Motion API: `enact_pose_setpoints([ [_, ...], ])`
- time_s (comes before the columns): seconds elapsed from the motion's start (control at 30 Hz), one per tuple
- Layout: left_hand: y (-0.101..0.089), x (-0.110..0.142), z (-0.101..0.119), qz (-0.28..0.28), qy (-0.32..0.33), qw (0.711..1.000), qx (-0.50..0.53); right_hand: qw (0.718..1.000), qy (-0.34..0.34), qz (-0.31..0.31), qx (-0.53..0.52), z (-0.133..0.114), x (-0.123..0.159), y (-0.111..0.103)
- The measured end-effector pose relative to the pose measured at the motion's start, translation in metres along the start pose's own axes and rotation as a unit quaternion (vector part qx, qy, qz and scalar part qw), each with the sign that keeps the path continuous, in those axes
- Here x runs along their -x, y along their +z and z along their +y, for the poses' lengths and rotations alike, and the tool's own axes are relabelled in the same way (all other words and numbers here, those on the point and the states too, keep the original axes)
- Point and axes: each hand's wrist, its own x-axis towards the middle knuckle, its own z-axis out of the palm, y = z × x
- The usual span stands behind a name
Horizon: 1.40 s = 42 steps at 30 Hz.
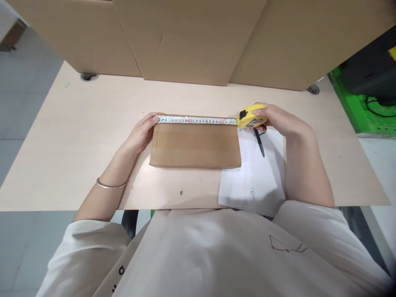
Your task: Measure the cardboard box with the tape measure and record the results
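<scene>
Left hand: the left hand [144, 131], between 9 and 10 o'clock of the box, grasps the end of the tape blade [198, 121], thumb pinning it at the box's corner, the other fingers mostly hidden behind the end wall.
Right hand: the right hand [276, 118], at 2 o'clock, is wrapped round the yellow tape measure [246, 117], its thumb along the top of the case.
Tape blade: laid along the box's 12 o'clock edge, thin and springy; likely stiff when flat but prone to buckle or snap back, so best taken by the very end, away from its sharp sides.
Tape measure: hard, compact and probably fairly dense; the palm suits the case, with the black button within thumb's reach.
Cardboard box: the cardboard box [196, 146] sits mid-counter, between the hands, looking stiff-walled with crushable corners. Weight cannot be told, as the contents are hidden; its dry card should grip well. Take it by both short ends, at 9 and 3 o'clock.
Pen: the black pen [260, 145] is at 3 o'clock, just below the right hand; whether fingers touch it is unclear.
Paper: the white sheet [267, 173] lies at 4 o'clock, limp and easily creased.
Counter: the pale counter [68, 165] carries it all.
Backdrop: large cardboard panels [192, 41] stand at 12 o'clock.
</scene>
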Motion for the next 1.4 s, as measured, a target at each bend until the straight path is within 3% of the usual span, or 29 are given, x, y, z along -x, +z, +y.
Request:
enact_pose_setpoints([
  [0.17,-0.001,0.004,0.0,-0.015,-0.006,1.0,0.008,0.996,-0.059,0.057,0.033,-0.01,0.013,0.016],
  [0.3,-0.004,0.003,-0.004,-0.022,-0.01,1.0,0.009,0.982,-0.15,0.047,0.107,-0.024,0.014,0.058],
  [0.43,-0.006,0.0,-0.009,-0.028,-0.007,1.0,0.007,0.942,-0.25,0.011,0.224,-0.046,-0.002,0.106],
  [0.53,-0.01,-0.001,-0.009,-0.043,-0.003,0.999,0.002,0.917,-0.302,-0.017,0.26,-0.063,-0.02,0.128],
  [0.73,-0.024,0.0,-0.001,-0.155,0.04,0.985,-0.071,0.893,-0.349,-0.066,0.277,-0.085,-0.036,0.144],
  [0.9,-0.03,0.0,0.001,-0.182,0.033,0.979,-0.09,0.889,-0.341,-0.062,0.299,-0.086,-0.03,0.148],
  [1.03,-0.028,0.001,0.002,-0.18,0.019,0.979,-0.091,0.897,-0.341,-0.052,0.277,-0.082,-0.023,0.135],
  [1.13,-0.027,0.002,0.003,-0.171,0.024,0.981,-0.084,0.926,-0.305,0.015,0.221,-0.067,-0.011,0.097],
  [1.23,-0.026,0.003,0.003,-0.169,0.022,0.982,-0.078,0.954,-0.151,0.12,0.23,-0.034,0.004,0.043],
  [1.3,-0.026,0.002,0.002,-0.165,0.016,0.983,-0.077,0.935,-0.036,0.152,0.318,-0.003,0.014,0.012],
  [1.4,-0.027,0.001,0.0,-0.156,0.009,0.985,-0.075,0.892,0.133,0.081,0.424,0.042,0.026,-0.011],
])
